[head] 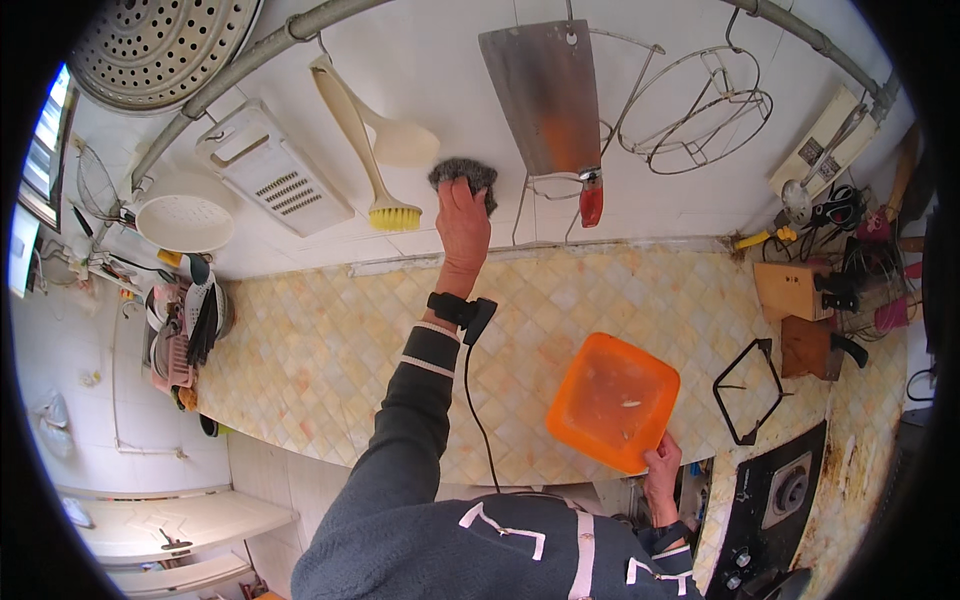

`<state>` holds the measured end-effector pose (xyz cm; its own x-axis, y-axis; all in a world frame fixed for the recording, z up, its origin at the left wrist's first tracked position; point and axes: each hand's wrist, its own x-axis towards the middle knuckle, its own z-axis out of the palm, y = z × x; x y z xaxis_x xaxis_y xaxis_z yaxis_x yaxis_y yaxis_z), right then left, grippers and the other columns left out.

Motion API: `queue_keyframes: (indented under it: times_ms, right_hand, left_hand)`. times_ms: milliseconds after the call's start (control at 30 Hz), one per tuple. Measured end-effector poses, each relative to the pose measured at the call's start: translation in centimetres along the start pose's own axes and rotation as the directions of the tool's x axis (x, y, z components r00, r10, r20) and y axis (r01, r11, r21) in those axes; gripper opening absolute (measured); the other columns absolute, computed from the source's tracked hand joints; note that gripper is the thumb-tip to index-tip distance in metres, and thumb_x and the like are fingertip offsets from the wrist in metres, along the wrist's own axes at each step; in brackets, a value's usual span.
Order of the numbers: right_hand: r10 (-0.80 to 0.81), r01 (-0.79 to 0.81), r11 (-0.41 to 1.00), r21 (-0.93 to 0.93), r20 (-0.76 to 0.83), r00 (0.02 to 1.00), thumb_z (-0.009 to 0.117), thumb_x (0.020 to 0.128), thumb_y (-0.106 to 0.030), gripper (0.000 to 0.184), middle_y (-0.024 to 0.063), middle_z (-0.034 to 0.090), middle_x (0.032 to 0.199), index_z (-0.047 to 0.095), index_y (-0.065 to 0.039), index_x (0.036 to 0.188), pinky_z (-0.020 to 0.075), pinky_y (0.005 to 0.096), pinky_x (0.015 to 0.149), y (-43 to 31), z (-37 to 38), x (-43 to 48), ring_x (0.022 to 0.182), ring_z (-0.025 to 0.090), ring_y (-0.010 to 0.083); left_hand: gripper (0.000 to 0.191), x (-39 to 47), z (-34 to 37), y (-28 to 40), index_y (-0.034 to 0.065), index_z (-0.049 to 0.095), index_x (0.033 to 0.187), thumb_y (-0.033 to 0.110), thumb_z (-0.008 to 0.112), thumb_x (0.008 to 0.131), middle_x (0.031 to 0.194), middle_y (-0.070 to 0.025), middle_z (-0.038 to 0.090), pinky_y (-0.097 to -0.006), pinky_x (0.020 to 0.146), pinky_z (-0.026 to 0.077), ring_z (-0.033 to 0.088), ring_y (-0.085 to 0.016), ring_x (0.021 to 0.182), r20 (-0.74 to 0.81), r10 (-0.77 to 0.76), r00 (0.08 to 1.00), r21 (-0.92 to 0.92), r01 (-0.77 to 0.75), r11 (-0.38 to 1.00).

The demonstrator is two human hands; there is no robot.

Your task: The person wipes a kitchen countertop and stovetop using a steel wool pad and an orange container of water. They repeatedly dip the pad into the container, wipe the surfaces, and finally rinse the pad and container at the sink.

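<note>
My left hand [462, 225] reaches up to the white tiled wall and grips a dark grey scouring pad [484, 174] against it, below a beige ladle [405, 142] and right of a yellow-bristled brush [394, 217]. My right hand [663, 463] holds the near right corner of an orange square plastic tray [574, 427] over the counter, thumb on its rim. Small pale bits show inside the tray. A cleaver [544, 97] with a red handle hangs to the right of the pad.
A grater [274, 169], white colander [185, 214] and wire racks [694, 112] hang from the rail. Dish racks [176, 360] stand left on the patterned counter [315, 360]. On the right are a knife block [787, 289], black pan support [752, 390] and gas hob [772, 510].
</note>
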<state>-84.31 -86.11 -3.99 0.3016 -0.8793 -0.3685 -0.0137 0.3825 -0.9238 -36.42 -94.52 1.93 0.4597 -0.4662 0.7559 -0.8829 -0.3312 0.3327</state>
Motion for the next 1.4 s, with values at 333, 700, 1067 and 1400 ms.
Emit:
queue_keyframes:
  times_ms: [333,700,1067,1400]
  right_hand:
    - [0.026,-0.026,0.999,0.044,0.004,1.0,0.055,0.077,-0.001,0.037,0.0044,0.064,0.103,0.058,0.005,0.113,0.0443,0.0245,0.084,0.8,0.2,0.2,0.092,0.059,0.0113]
    - [0.025,-0.026,0.999,0.022,0.029,0.999,0.057,0.079,-0.005,0.036,0.0053,0.064,0.103,0.057,0.006,0.114,0.0444,0.0247,0.085,0.1,0.9,-0.8,0.092,0.059,0.0116]
    - [-0.011,0.009,1.0,0.026,0.07,0.997,0.052,0.076,-0.001,0.04,0.0054,0.062,0.105,0.055,0.006,0.115,0.0433,0.0258,0.087,-0.7,1.5,-1.1,0.096,0.058,0.0124]
    - [0.005,-0.007,0.999,0.034,0.082,0.997,0.054,0.078,-0.002,0.041,0.0043,0.062,0.107,0.055,0.004,0.118,0.0427,0.0249,0.088,0.7,1.1,-0.7,0.096,0.058,0.0115]
  left_hand:
    - [0.046,5.6,-1.8,4.7,-0.0085,0.041,0.124,0.003,0.058,0.082,0.117,-0.023,0.043,-0.0433,0.085,0.043,0.045,-0.039,0.1,-0.145,0.146,0.979,0.034,-0.143,0.989]
    - [0.042,6.3,-3.1,3.5,-0.009,0.047,0.121,-0.001,0.054,0.08,0.114,-0.0199,0.047,-0.0373,0.075,0.044,0.047,-0.033,0.084,-0.063,0.271,0.96,0.139,-0.261,0.955]
    - [0.041,6.8,-3.8,3.2,-0.0091,0.049,0.118,-0.001,0.054,0.078,0.112,-0.0205,0.048,-0.0376,0.072,0.043,0.047,-0.032,0.082,-0.163,0.411,0.897,0.249,-0.366,0.897]
    - [0.038,2.7,-1.9,0.0,0.0036,0.056,0.118,0.007,0.052,0.08,0.112,-0.0089,0.05,-0.0369,0.076,0.041,0.047,-0.025,0.086,0.207,0.508,0.836,0.166,-0.541,0.824]
